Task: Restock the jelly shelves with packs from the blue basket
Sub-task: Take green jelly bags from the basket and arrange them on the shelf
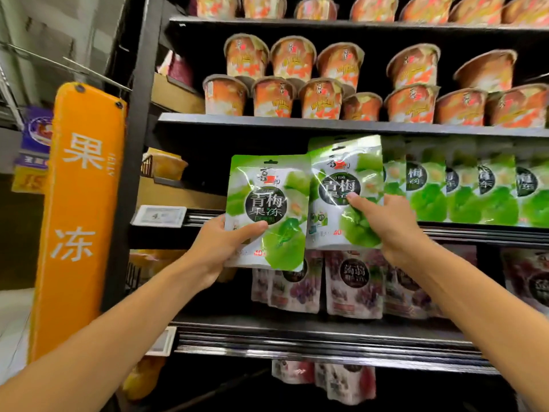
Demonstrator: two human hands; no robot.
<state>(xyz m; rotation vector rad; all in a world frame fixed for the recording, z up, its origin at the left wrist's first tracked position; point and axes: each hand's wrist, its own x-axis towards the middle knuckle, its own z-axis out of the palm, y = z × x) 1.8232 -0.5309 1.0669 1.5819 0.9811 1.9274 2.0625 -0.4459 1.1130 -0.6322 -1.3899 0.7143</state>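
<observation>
My left hand (221,248) grips a green jelly pack (267,209) by its lower left edge, holding it upright in front of the shelf. My right hand (386,224) holds a second green jelly pack (344,185) by its lower right part, thumb on its front, at the left end of the row of green packs (463,185) standing on the middle shelf (475,230). The two held packs overlap slightly. The blue basket is out of view.
Orange jelly cups (320,96) fill the two shelves above. Purple jelly packs (353,283) stand on the shelf below. An orange sign (80,203) hangs at the left by the black upright (130,173). A price tag (159,216) sits on the shelf edge at left.
</observation>
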